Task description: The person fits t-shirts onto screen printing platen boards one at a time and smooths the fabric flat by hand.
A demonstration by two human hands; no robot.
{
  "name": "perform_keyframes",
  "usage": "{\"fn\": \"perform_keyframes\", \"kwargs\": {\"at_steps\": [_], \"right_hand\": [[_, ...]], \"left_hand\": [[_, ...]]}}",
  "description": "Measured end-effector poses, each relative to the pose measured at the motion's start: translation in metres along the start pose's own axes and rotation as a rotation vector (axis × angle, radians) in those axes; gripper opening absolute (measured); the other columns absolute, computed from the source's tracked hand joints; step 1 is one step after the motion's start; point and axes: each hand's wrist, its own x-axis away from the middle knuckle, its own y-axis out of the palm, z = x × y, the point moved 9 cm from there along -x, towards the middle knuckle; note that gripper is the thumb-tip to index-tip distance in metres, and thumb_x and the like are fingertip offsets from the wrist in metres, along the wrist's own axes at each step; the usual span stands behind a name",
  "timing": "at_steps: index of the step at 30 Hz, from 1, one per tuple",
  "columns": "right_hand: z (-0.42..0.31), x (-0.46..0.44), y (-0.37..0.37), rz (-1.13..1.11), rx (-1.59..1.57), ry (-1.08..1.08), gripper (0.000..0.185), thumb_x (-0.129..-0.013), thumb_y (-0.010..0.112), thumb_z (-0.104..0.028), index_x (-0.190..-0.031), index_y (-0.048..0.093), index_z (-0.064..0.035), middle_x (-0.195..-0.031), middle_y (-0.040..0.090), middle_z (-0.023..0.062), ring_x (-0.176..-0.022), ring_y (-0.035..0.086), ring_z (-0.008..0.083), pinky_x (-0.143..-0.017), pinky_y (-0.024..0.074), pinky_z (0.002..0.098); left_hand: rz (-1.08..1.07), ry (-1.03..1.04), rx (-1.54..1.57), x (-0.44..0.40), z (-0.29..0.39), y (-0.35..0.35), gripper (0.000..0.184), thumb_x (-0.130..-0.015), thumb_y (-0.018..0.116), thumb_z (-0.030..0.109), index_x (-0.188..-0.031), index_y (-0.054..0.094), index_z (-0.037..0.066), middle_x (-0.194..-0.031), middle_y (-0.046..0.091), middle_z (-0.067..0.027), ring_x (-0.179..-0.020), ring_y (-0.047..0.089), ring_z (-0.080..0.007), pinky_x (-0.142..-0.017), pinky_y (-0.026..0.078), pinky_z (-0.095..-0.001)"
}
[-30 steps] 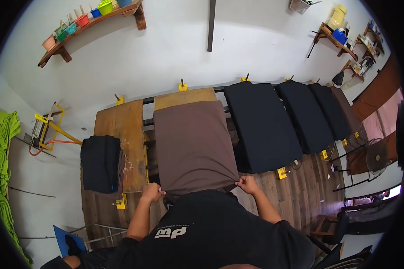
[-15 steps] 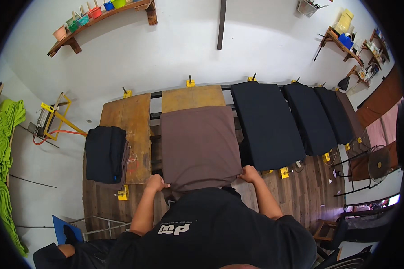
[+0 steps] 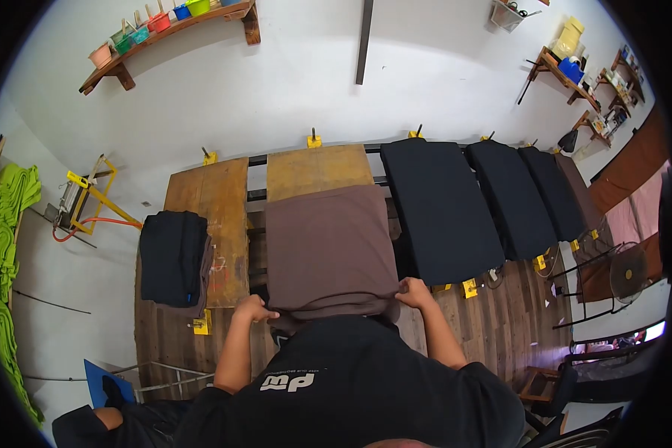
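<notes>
Brown cloth [image 3: 332, 243], in the head view: spread over the near part of the wooden board [image 3: 317, 168], bunched in folds at the board's near end. Left hand [image 3: 255, 309] and right hand [image 3: 413, 292] at the near corners, grasping edges, perhaps through several layers. Black cloth [image 3: 444, 213] right of the board; folded black pile [image 3: 172, 257] left of it. Possible skew from uneven pulling, or creases from bunched slack.

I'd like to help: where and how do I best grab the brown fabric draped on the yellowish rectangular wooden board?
Probably pinch the brown fabric at its two near corners, left and right, coming from the near end: it folds loosely there, while its far part lies flat on the wooden board.
</notes>
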Motion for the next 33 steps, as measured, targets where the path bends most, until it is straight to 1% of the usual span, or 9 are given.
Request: {"fn": "perform_keyframes", "kwargs": {"at_steps": [2, 6, 12, 14, 16, 17, 22, 25, 33], "right_hand": [[-0.001, -0.011, 0.017, -0.118, 0.096, 0.02, 0.041, -0.072, 0.086, -0.031, -0.093, 0.075, 0.002, -0.095, 0.075, 0.022, -0.096, 0.072, 0.0402, -0.087, 0.0584, 0.0475], [0.007, 0.0, 0.022, -0.043, 0.137, 0.092, 0.034, -0.075, 0.085, -0.03, -0.087, 0.074, 0.0, -0.092, 0.074, 0.0219, -0.095, 0.071, 0.0417, -0.085, 0.0581, 0.0486], [0.03, 0.03, 0.037, -0.301, 0.073, 0.15, 0.037, -0.073, 0.089, -0.032, -0.085, 0.069, -0.0034, -0.091, 0.075, 0.0197, -0.092, 0.072, 0.0365, -0.081, 0.0576, 0.0446], [0.033, 0.025, 0.036, -0.233, -0.123, 0.153, 0.041, -0.073, 0.088, -0.032, -0.091, 0.069, -0.0011, -0.089, 0.075, 0.0187, -0.089, 0.073, 0.0316, -0.081, 0.0575, 0.0411], [0.016, 0.014, 0.015, -0.011, -0.281, -0.017, 0.045, -0.073, 0.089, -0.03, -0.101, 0.071, 0.0011, -0.091, 0.075, 0.0166, -0.086, 0.073, 0.026, -0.079, 0.0567, 0.0397], [0.016, 0.008, 0.014, -0.043, -0.281, 0.053, 0.045, -0.075, 0.091, -0.033, -0.098, 0.073, 0.0015, -0.087, 0.075, 0.0166, -0.082, 0.073, 0.0259, -0.075, 0.0564, 0.0387], [-0.002, -0.003, 0.006, -0.167, -0.034, 0.108, 0.046, -0.08, 0.092, -0.037, -0.089, 0.072, 0.0035, -0.079, 0.072, 0.02, -0.077, 0.073, 0.0315, -0.074, 0.0566, 0.0413], [0.009, 0.006, 0.01, -0.164, -0.141, 0.105, 0.043, -0.081, 0.091, -0.034, -0.082, 0.068, 0.0026, -0.073, 0.07, 0.0157, -0.068, 0.067, 0.0236, -0.067, 0.0537, 0.0382], [0.003, 0.013, 0.013, 0.071, -0.212, -0.024, 0.035, -0.086, 0.086, -0.024, -0.078, 0.063, 0.0016, -0.069, 0.067, 0.0174, -0.061, 0.063, 0.0231, -0.064, 0.0522, 0.038]], "left_hand": [[-0.116, -0.008, 0.095, 0.004, 0.022, -0.011, 0.048, -0.074, 0.094, 0.046, -0.078, 0.073, 0.004, -0.097, 0.078, -0.0166, -0.096, 0.075, -0.0314, -0.085, 0.057, -0.0433], [0.074, -0.018, 0.017, 0.013, 0.024, -0.006, 0.04, -0.074, 0.095, 0.036, -0.081, 0.073, 0.003, -0.097, 0.077, -0.0183, -0.094, 0.075, -0.0337, -0.084, 0.057, -0.045], [-0.069, -0.009, -0.064, 0.022, -0.005, 0.036, 0.051, -0.065, 0.098, 0.047, -0.092, 0.079, 0.007, -0.102, 0.079, -0.0138, -0.104, 0.074, -0.0357, -0.091, 0.057, -0.0422], [-0.054, 0.028, 0.029, 0.021, -0.007, 0.026, 0.053, -0.066, 0.097, 0.049, -0.089, 0.079, 0.005, -0.097, 0.078, -0.0153, -0.096, 0.076, -0.0335, -0.086, 0.057, -0.0417], [0.001, 0.107, 0.273, 0.013, -0.007, 0.016, 0.052, -0.066, 0.097, 0.047, -0.084, 0.079, 0.002, -0.088, 0.077, -0.0171, -0.086, 0.076, -0.0304, -0.08, 0.057, -0.0408], [0.039, 0.12, 0.326, 0.006, -0.008, 0.013, 0.048, -0.068, 0.096, 0.044, -0.081, 0.079, 0.001, -0.084, 0.076, -0.0183, -0.079, 0.075, -0.0278, -0.077, 0.057, -0.04], [0.059, 0.062, 0.231, -0.006, -0.002, 0.024, 0.043, -0.071, 0.094, 0.042, -0.078, 0.079, 0.002, -0.081, 0.076, -0.0171, -0.081, 0.076, -0.0295, -0.08, 0.058, -0.0415], [0.226, 0.049, 0.319, 0.002, -0.002, 0.034, 0.042, -0.074, 0.091, 0.043, -0.08, 0.078, 0.004, -0.09, 0.078, -0.0162, -0.09, 0.076, -0.0344, -0.084, 0.058, -0.044], [0.452, 0.086, 0.218, 0.031, 0.016, 0.007, 0.043, -0.075, 0.091, 0.041, -0.089, 0.074, 0.004, -0.101, 0.076, -0.0181, -0.102, 0.073, -0.0371, -0.086, 0.057, -0.0468]]}}
